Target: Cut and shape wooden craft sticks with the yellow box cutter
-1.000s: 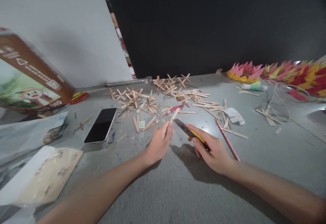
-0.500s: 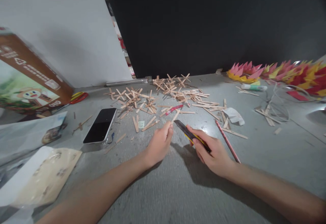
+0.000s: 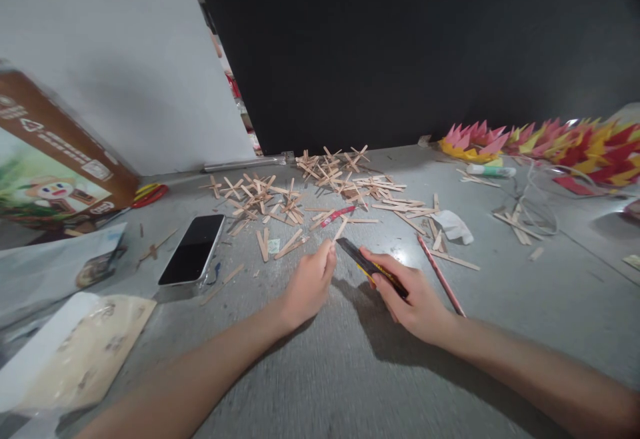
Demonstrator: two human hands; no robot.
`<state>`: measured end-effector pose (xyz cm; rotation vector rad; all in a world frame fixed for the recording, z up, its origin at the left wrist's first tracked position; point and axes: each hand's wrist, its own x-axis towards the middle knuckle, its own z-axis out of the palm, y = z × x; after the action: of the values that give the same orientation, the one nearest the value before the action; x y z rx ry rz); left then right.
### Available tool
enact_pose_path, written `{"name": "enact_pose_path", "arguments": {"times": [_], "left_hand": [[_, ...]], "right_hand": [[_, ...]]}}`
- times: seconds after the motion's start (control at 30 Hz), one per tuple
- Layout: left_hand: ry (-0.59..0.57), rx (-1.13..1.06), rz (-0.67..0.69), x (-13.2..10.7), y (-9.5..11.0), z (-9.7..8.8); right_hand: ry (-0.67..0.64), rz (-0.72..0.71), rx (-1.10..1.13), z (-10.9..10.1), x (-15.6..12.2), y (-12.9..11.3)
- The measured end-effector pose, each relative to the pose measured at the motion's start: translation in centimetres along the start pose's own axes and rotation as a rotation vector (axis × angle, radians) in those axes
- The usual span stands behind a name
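Note:
Between thumb and fingers, my left hand (image 3: 310,282) pinches a wooden craft stick (image 3: 341,228), whose free end points up and away from me. My right hand (image 3: 413,296) is wrapped round a black and yellow utility knife (image 3: 373,268). The knife's front end lies close beside the held stick, near my left thumb; whether the blade touches the wood I cannot tell. Beyond both hands, many loose craft sticks (image 3: 383,189) and glued crossed sticks (image 3: 260,196) lie heaped on the grey table (image 3: 320,386). A pencil (image 3: 440,274) rests right of my right hand.
A phone (image 3: 193,249), a plastic packet (image 3: 95,352) and a brown printed box (image 3: 60,166) are on the left. Crumpled tissue (image 3: 453,226), a glue stick (image 3: 490,170), clear cord (image 3: 533,192) and folded paper petals (image 3: 590,152) lie right. A black panel (image 3: 415,52) stands behind.
The whole view has shifted slightly, so the things on the table appear a little further left. Both hands keep their grips, with the knife still beside the craft stick.

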<state>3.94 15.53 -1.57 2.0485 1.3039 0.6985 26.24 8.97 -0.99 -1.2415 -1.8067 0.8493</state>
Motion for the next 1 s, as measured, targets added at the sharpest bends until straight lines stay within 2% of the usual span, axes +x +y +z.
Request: {"name": "enact_pose_path", "arguments": {"times": [0.23, 0.57, 0.7, 1.0], "left_hand": [[0.002, -0.026, 0.017, 0.2, 0.0, 0.0], [0.017, -0.191, -0.035, 0.5, -0.1, 0.2], [0.036, -0.225, -0.040, 0.6, 0.0, 0.2], [0.011, -0.226, -0.024, 0.6, -0.2, 0.3]], "right_hand": [[0.013, -0.152, -0.146, 0.2, -0.1, 0.6], [0.096, 0.039, 0.014, 0.1, 0.2, -0.2], [0.048, 0.018, -0.028, 0.1, 0.1, -0.2], [0.078, -0.025, -0.117, 0.1, 0.4, -0.5]]}}
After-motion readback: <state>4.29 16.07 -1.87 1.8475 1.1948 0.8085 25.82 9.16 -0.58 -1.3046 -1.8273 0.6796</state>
